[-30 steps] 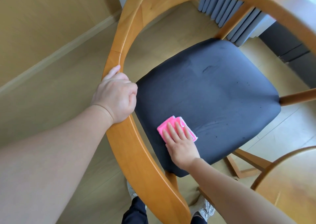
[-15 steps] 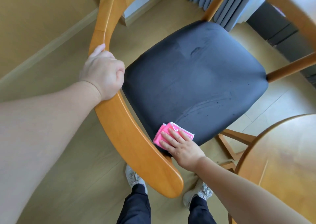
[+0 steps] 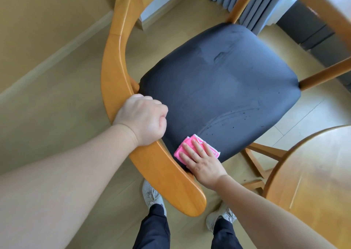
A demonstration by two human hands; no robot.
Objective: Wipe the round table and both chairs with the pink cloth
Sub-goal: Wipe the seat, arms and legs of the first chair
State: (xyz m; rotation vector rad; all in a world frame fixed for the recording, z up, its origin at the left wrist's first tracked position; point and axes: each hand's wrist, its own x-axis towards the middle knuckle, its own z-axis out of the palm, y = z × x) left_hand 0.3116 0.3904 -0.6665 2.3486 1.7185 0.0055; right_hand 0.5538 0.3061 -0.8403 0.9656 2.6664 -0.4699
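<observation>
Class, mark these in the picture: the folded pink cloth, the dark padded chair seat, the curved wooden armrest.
Folded pink cloth [image 3: 180,151]: head view, left corner.
Dark padded chair seat [image 3: 228,81]: head view, centre.
Curved wooden armrest [image 3: 114,58]: head view, upper curve.

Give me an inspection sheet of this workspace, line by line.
Surface: dark seat of the wooden chair, streaked and speckled.
Job's things: pink cloth folded, flat on the seat's near edge; round table at lower right.
Clutter: nothing seen.
Grippers: left hand closed around the chair's curved rail; right hand pressed flat on the cloth, fingers spread.
Cables: nothing seen.
Surroundings: tan floor, grey radiator behind the chair, the person's shoes below.
</observation>
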